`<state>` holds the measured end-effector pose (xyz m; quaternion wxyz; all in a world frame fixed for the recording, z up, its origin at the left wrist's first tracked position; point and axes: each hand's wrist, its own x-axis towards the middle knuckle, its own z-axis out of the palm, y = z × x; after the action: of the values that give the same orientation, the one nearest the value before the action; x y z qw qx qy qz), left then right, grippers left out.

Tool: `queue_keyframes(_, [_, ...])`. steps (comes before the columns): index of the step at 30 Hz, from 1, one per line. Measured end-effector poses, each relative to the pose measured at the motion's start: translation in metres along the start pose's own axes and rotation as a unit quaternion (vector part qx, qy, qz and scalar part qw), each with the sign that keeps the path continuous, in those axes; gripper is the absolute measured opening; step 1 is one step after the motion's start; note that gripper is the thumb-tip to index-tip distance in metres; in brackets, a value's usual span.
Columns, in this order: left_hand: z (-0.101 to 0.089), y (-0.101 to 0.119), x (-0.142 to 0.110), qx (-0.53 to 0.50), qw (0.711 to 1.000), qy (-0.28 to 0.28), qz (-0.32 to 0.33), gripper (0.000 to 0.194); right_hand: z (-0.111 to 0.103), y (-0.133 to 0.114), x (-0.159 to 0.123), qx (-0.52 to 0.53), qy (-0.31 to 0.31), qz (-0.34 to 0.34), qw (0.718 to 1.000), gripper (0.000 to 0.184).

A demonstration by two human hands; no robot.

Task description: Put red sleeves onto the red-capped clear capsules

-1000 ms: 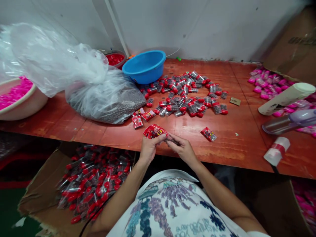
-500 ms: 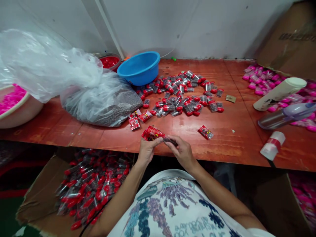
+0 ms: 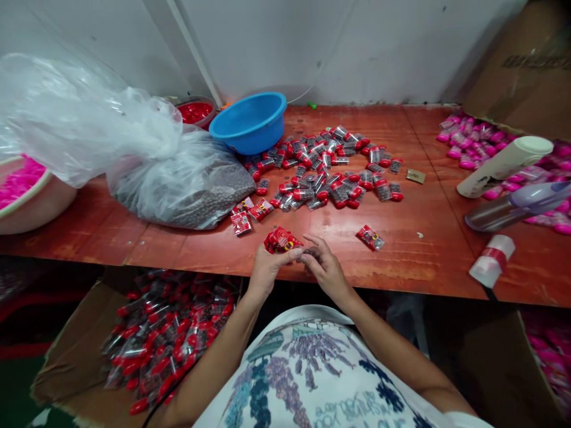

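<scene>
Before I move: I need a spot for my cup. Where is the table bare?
Roomiest: between the lone red packet and the banded white roll, bar a small scrap. A narrower strip lies between the clear bag and the table edge, left of the left hand. Crowded: mid-table, with red-capped containers; far right, with bottles and pink pieces.

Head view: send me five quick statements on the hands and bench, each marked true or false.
1. The left hand holds a red packet. True.
2. The right hand is in the blue basin. False: it is beside the left hand, short of the basin.
3. The clear bag lies left of the basin. True.
4. The white bottle is left of the bag. False: it is far to the right.
5. The low carton holds red-ended containers. True.
</scene>
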<state>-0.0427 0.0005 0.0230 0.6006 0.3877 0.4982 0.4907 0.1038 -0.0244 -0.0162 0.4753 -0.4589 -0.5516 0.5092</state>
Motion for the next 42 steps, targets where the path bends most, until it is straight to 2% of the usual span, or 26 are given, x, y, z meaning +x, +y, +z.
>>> queue_keyframes(3, [0.002,0.004,-0.002,-0.040,0.999,0.011,0.013,0.024,-0.004,0.000,0.001,0.058,-0.069,0.035,0.995,0.050])
queue_keyframes(6, [0.002,0.004,-0.003,-0.077,0.996,0.040,0.014,0.026,-0.011,-0.001,0.002,0.055,-0.101,0.039,0.993,0.057])
queue_keyframes(9, [0.001,0.003,-0.002,-0.042,0.998,0.041,-0.008,0.028,-0.018,0.000,0.001,0.022,-0.124,0.031,0.992,0.060])
queue_keyframes(12, [0.000,0.005,0.001,0.007,0.999,0.020,-0.030,0.030,-0.027,-0.002,-0.001,0.008,-0.149,0.057,0.987,0.059])
queue_keyframes(15, [0.004,0.004,0.002,-0.012,0.999,0.015,-0.036,0.031,-0.036,-0.008,-0.003,-0.011,-0.160,0.079,0.984,0.063])
queue_keyframes(18, [0.011,-0.001,0.001,-0.058,0.998,0.012,-0.035,0.030,-0.040,-0.014,-0.004,-0.027,-0.158,0.077,0.984,0.067])
queue_keyframes(22, [0.016,-0.006,0.000,-0.056,0.998,-0.007,-0.025,0.026,-0.034,-0.010,-0.005,0.015,-0.134,0.079,0.988,0.064])
queue_keyframes(27, [0.017,-0.008,-0.001,-0.042,0.999,-0.016,-0.012,0.021,-0.020,0.004,-0.013,0.093,-0.056,0.090,0.990,0.056])
queue_keyframes(31, [0.024,-0.014,-0.007,-0.047,0.998,0.027,0.014,0.020,-0.013,0.012,-0.019,0.152,-0.015,0.101,0.983,0.056])
queue_keyframes(33, [0.028,-0.016,-0.010,-0.051,0.997,0.056,0.025,0.022,-0.009,0.014,-0.022,0.140,0.012,0.093,0.986,0.054])
queue_keyframes(35, [0.030,-0.017,-0.012,-0.047,0.997,0.052,0.026,0.023,-0.007,0.016,-0.023,0.116,0.035,0.079,0.989,0.051])
queue_keyframes(37, [0.029,-0.017,-0.012,-0.036,0.999,0.030,0.020,0.023,-0.008,0.016,-0.023,0.093,0.032,0.074,0.992,0.051])
queue_keyframes(42, [0.019,-0.018,-0.008,-0.022,0.999,-0.008,-0.029,0.023,-0.019,0.010,-0.017,0.060,-0.056,0.084,0.993,0.059])
